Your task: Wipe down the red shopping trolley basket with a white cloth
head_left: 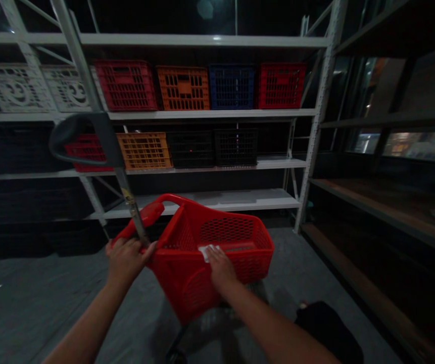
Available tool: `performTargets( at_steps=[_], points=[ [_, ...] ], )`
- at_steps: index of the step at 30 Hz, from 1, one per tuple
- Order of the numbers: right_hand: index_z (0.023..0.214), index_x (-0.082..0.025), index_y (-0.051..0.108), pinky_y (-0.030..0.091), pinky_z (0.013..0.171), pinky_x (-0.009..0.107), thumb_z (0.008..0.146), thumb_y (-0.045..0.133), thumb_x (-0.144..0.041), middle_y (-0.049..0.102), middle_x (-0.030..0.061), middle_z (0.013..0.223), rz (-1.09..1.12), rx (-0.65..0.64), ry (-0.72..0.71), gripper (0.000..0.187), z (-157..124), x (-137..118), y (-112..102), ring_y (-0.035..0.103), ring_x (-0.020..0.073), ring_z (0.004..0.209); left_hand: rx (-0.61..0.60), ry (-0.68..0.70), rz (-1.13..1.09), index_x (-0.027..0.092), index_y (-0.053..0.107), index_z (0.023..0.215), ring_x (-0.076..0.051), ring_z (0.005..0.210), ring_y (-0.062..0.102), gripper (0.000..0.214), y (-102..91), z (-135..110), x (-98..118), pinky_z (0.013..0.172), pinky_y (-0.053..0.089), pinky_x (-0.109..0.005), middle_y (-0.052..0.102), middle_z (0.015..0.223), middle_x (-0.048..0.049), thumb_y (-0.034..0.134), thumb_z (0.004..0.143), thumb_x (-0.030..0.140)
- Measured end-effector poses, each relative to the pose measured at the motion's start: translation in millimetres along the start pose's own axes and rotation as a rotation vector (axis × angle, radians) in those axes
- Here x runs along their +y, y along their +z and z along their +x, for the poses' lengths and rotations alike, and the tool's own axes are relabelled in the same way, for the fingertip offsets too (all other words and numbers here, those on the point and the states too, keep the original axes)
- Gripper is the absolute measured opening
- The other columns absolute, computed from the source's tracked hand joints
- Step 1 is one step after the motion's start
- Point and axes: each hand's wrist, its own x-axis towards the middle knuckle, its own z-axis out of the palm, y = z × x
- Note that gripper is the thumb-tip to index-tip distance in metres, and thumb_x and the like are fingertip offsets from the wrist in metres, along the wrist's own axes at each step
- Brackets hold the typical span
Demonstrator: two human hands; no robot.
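Left hand: fingers curled on the red cart, at its handle end; right hand: fingers holding a white cloth against its perforated near side. Just beside the left fingers a metal pole slants up, its dark loop grip blocking some crates. Grey floor lies below the fingers; beyond them, white metal shelving bears latticed crates

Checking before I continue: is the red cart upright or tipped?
The red cart is upright: its open top faces up, and what looks like a dark wheel shows beneath it.
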Motion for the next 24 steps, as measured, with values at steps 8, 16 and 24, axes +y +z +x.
performTargets(
  at_steps=[8, 16, 24],
  points=[
    [0.130, -0.018, 0.044, 0.029, 0.105, 0.044, 0.076, 0.029, 0.002, 0.050, 0.0075, 0.129, -0.180, 0.018, 0.284, 0.059, -92.3, 127.5, -69.4, 0.040, 0.0172, 0.124, 0.093, -0.124, -0.012, 0.014, 0.057, 0.103, -0.036, 0.117, 0.038, 0.047, 0.2, -1.9, -13.3, 0.097, 0.019, -0.059, 0.049, 0.122, -0.0202, 0.037, 0.080, 0.051],
    [0.124, -0.014, 0.051, 0.033, 0.103, 0.044, 0.080, 0.031, -0.003, 0.050, 0.0119, 0.128, -0.165, 0.169, 0.387, 0.050, -80.1, 94.7, -19.3, 0.039, 0.0222, 0.124, -0.021, 0.109, -0.348, 0.020, 0.057, 0.106, -0.027, 0.127, 0.032, 0.032, 13.9, -43.0, 133.4, 0.103, 0.019, -0.051, 0.050, 0.127, -0.0116, 0.038, 0.084, 0.034],
    [0.134, -0.016, 0.037, 0.036, 0.101, 0.044, 0.080, 0.033, -0.001, 0.043, 0.0095, 0.135, -0.099, 0.072, -0.154, 0.056, -92.2, 62.2, -16.1, 0.026, 0.0197, 0.131, -0.182, 0.043, -0.372, 0.018, 0.067, 0.066, -0.025, 0.090, 0.056, 0.046, 46.8, -48.3, 188.5, 0.099, 0.018, -0.051, 0.069, 0.076, -0.0094, 0.032, 0.086, 0.040]
  ],
)
